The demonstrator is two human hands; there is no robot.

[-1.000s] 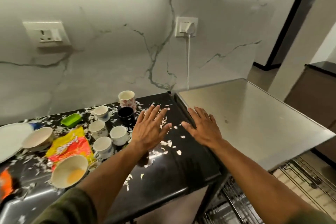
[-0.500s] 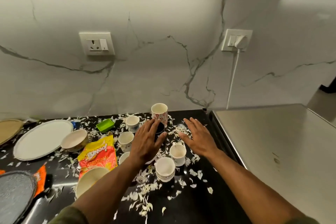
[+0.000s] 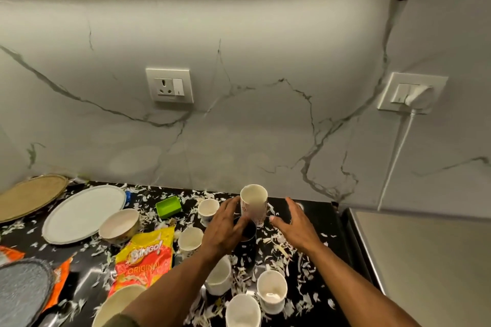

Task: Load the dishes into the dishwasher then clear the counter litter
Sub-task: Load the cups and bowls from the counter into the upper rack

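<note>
1. Counter (image 3: 313,223): black top, strewn with white paper scraps (image 3: 281,249); a steel surface (image 3: 430,260) adjoins its right edge.
2. White plate (image 3: 82,214): lies flat toward the rear left; a tan plate (image 3: 32,195) beyond it is cut off by the frame.
3. Bingo packet (image 3: 143,257): lies near the front, its lower end hidden behind a bowl rim (image 3: 117,302).
4. Left hand (image 3: 225,228): fingers curled around the black cup (image 3: 245,244), which stands upright, mouth up, mid-counter; the hand hides the cup's left side.
5. Right hand (image 3: 295,225): fingers spread and straight, holding nothing, just right of the cups.
6. Patterned paper cup (image 3: 253,204): upright, directly behind the black cup; contact indeterminate.
7. White cups (image 3: 271,291): upright, ringing the black cup in front and to the left.
8. Green box (image 3: 168,207): near the rear edge.
</note>
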